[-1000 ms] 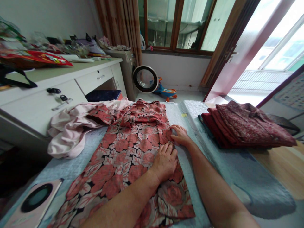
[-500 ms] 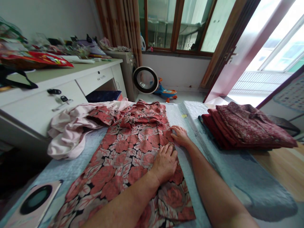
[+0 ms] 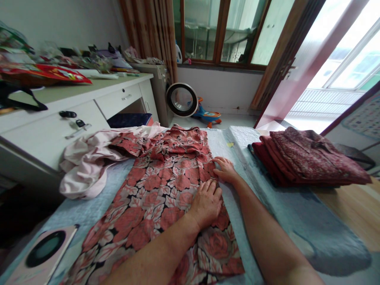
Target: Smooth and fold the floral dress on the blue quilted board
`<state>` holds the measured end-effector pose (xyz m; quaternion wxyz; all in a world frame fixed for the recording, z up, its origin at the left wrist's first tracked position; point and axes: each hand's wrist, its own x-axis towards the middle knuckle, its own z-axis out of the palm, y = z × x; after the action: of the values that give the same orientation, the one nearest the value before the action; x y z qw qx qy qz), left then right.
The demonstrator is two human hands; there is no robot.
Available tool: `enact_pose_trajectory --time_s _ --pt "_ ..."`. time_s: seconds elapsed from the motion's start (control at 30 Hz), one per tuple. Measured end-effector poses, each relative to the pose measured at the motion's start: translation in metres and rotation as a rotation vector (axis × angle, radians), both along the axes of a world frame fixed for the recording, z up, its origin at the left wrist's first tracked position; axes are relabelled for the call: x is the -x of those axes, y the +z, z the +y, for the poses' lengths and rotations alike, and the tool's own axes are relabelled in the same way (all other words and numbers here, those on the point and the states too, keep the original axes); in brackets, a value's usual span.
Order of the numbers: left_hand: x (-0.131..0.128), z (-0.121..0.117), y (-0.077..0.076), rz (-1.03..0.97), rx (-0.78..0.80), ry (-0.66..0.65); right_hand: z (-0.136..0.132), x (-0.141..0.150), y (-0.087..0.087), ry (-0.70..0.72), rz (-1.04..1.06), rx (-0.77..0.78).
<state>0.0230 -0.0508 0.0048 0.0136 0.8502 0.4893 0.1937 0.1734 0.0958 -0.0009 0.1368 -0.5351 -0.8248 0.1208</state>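
A red, grey and black floral garment (image 3: 166, 190) lies spread on a light blue quilted bed cover (image 3: 234, 138). Part of its right side is folded inward near me, making a second layer. My left hand (image 3: 208, 202) rests flat on the cloth near that right edge, fingers extended and palm down. Just beyond it, my right hand (image 3: 225, 169) lies at the garment's right edge, its fingertips touching the fabric and its fingers stretched out. The forearms cover parts of the garment and the cover.
Folded dark red clothes (image 3: 303, 158) are stacked on the right. Pale pink fabric (image 3: 89, 162) lies bunched at the left, and a pink box with a dark oval (image 3: 44, 249) sits near left. Beyond are a cluttered white desk (image 3: 80, 103) and a washing machine with its door open (image 3: 182, 99).
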Motion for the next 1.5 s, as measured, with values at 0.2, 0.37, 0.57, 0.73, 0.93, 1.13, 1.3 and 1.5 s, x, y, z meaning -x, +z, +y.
enact_pose_trajectory --time_s 0.2,0.37,0.57,0.73,0.93,1.13,1.3,1.5 --pt "0.0 0.0 0.0 0.001 0.001 -0.002 -0.001 0.003 -0.002 -0.017 0.034 -0.045" --pt "0.001 0.0 0.0 0.01 0.011 -0.004 -0.001 0.004 -0.002 -0.03 0.044 -0.054" --pt "0.001 0.0 0.001 0.018 0.029 0.004 0.0 0.0 0.001 -0.002 0.03 0.017" --pt "0.001 0.0 0.001 0.015 0.031 -0.002 -0.002 0.002 0.001 -0.008 0.004 -0.014" --pt "0.001 0.0 -0.001 -0.013 0.022 -0.002 0.0 0.005 -0.004 -0.049 0.023 -0.055" --pt "0.002 0.0 0.002 -0.018 0.033 0.001 0.002 0.004 -0.007 -0.058 0.049 -0.055" --pt "0.001 -0.002 0.006 -0.013 0.02 0.014 0.0 0.004 -0.003 -0.028 0.022 -0.036" --pt "0.001 -0.002 0.012 0.022 0.027 0.001 -0.001 0.005 -0.005 -0.045 0.019 -0.063"
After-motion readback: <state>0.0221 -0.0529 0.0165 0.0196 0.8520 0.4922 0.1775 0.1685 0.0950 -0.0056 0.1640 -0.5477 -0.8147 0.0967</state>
